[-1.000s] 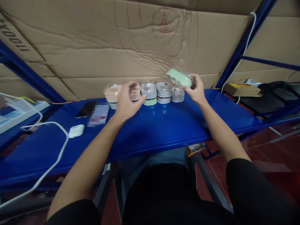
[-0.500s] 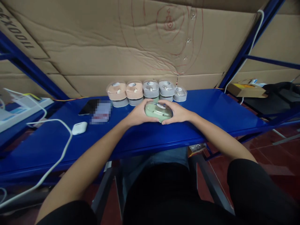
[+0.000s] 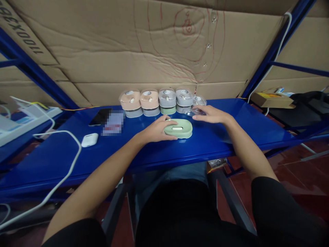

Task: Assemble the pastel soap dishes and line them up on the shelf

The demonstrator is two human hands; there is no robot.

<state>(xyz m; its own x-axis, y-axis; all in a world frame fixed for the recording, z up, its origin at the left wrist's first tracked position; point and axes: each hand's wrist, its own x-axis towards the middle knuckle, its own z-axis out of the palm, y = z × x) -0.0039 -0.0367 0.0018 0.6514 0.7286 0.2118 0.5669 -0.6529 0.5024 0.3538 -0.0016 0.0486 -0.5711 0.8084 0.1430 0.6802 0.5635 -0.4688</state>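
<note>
A green oval box (image 3: 183, 127) with a pale oblong piece on its top rests on the blue table in front of me. My left hand (image 3: 158, 131) is closed around its left end, fingers over the top and thumb at the near side. Farther right and a little higher, my right hand (image 3: 212, 114) pinches a transparent plastic lid (image 3: 189, 113), partly hidden by the fingers. Behind it are stacked boxes with clear lids: a grey box (image 3: 184, 99), another grey one (image 3: 167, 99) above a green one (image 3: 168, 109), and a peach box (image 3: 149, 99).
Another peach box (image 3: 130, 100) ends the row at left. On the blue table (image 3: 138, 154) lie a white earbud case (image 3: 89, 140), a dark phone (image 3: 100, 117) and a blurred-out item (image 3: 113, 122). A white cable (image 3: 69, 168) crosses the left side. Cardboard (image 3: 102, 65) lines the back.
The clear lid has come off the green box and moved right in my right hand. The green box is now lower, on the table, with my left hand still on it.
</note>
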